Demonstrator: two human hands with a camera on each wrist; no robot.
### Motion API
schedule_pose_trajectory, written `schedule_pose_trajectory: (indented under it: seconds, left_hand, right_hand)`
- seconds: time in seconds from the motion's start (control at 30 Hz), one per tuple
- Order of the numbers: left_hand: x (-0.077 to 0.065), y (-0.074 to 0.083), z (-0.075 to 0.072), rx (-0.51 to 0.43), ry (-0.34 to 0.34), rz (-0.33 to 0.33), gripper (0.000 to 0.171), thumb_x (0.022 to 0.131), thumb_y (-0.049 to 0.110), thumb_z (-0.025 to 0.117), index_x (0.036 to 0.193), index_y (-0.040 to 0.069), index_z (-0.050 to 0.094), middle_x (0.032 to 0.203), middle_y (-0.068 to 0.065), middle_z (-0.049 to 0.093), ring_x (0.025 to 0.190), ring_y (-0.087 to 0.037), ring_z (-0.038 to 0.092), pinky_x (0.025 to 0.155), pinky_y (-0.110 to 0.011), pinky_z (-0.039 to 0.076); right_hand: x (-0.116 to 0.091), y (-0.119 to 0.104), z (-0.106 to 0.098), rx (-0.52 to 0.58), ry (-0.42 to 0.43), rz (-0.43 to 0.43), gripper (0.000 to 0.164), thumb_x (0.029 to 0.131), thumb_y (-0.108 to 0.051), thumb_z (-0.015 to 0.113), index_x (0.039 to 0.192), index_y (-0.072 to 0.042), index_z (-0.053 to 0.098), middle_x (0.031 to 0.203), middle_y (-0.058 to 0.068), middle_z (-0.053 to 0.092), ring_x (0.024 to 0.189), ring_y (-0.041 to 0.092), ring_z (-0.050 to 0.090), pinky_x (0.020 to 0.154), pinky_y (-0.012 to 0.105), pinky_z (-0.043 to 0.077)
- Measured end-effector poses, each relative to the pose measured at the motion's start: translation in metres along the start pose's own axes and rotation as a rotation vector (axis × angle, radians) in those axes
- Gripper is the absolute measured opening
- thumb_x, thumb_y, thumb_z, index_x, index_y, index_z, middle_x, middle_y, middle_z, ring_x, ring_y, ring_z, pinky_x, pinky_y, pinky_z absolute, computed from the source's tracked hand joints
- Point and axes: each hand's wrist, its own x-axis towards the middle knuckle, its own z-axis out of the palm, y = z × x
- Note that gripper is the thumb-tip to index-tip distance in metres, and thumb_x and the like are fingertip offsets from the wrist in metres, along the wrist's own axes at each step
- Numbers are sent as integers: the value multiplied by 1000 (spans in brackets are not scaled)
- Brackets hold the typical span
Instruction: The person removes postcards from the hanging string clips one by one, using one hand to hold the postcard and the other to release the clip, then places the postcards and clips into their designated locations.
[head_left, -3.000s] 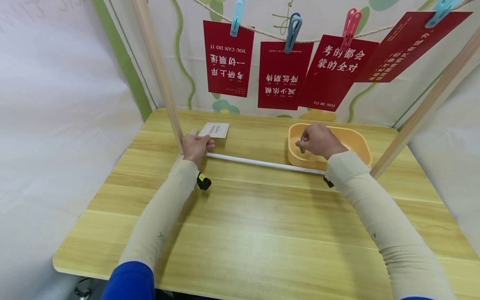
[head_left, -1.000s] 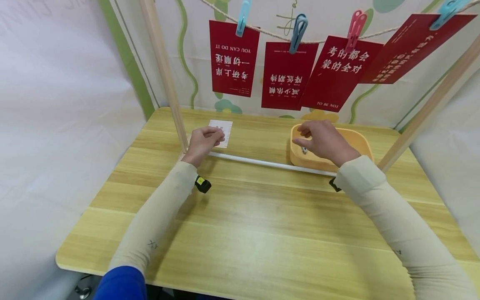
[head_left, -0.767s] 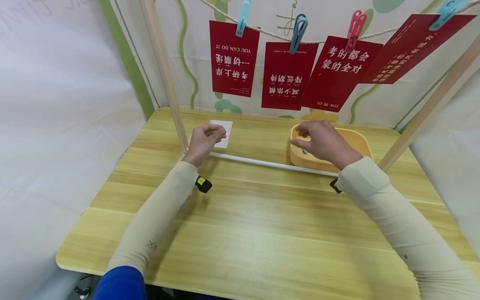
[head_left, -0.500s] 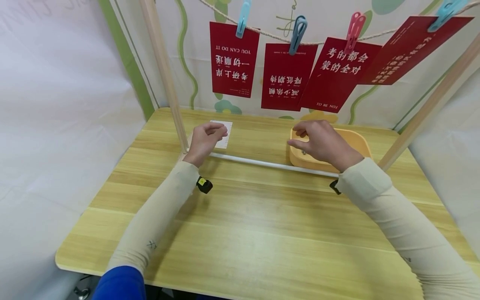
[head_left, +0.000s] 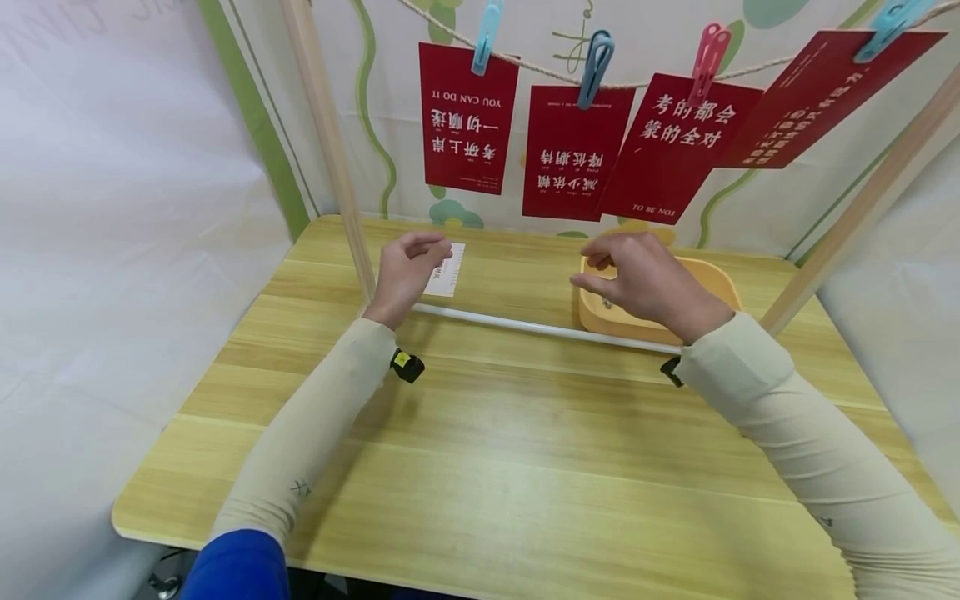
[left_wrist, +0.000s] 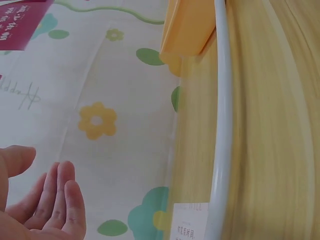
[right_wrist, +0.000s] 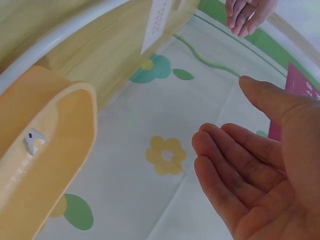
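My left hand (head_left: 408,279) is raised over the left end of the white bar (head_left: 517,323), fingers loosely bent and nothing in them. Partly behind it, a white printed card (head_left: 448,275) lies on the table. My right hand (head_left: 648,279) hovers above the yellow bin (head_left: 716,279), its thumb apart from the fingers and its palm bare in the right wrist view. Inside the bin lies a small grey clip-like piece (right_wrist: 33,142). Several red cards, among them one with a pink clothespin (head_left: 708,62), hang from a rope (head_left: 637,84) above.
Wooden posts (head_left: 330,150) stand left and right of the hands, the white bar running low between them across the table (head_left: 480,467). A flower-printed white sheet (head_left: 390,58) closes the back. The red card (head_left: 468,117) at the left hangs from a blue clothespin (head_left: 487,37).
The right hand has let go of the small metal piece, now in the bin. My left hand has come off the white card, which has turned, and risen. Both hands lifted slightly in the last half second.
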Motion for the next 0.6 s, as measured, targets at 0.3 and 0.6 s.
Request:
schedule_pose_trajectory:
  seconds: [0.3, 0.6]
  left_hand:
    - [-12, 27, 0, -49, -20, 20, 31, 94, 22, 63, 121, 6, 62, 119, -21, 66, 108, -24, 65, 87, -22, 53]
    - [-3, 19, 1, -61, 14, 48, 31, 92, 28, 66, 117, 10, 64, 109, -7, 71, 107, -22, 65, 92, -25, 54]
  right_hand:
    - [1, -10, -8, -4, 35, -31, 46, 87, -38, 71, 121, -7, 66, 111, 11, 71, 99, 25, 68, 88, 43, 58]
    - [1, -20, -14, -11, 59, -64, 42, 86, -35, 73, 118, -8, 67, 109, 10, 72, 96, 23, 69, 86, 43, 58]
